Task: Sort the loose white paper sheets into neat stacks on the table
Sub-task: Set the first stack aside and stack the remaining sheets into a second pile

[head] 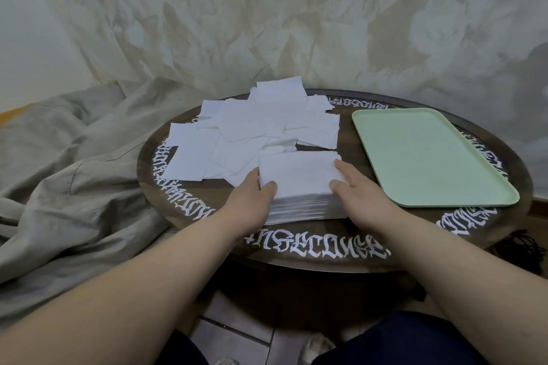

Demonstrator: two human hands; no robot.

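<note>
One thick squared stack of white paper sheets (pixel 299 187) sits on the round dark wooden bench (pixel 326 249), gripped at both sides by the left hand (pixel 252 198) and right hand (pixel 355 192), fingers curled. Beyond the fingers lie many loose white sheets (pixel 249 133); right of them, one pale green plastic tray (pixel 427 157).

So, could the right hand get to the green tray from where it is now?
Probably yes. The right hand rests on the right edge of the neat paper stack, and the green tray lies just to its right on the round table, with nothing between them.

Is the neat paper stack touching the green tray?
Apart. The head view shows bare dark table between the neat paper stack and the green tray.
</note>
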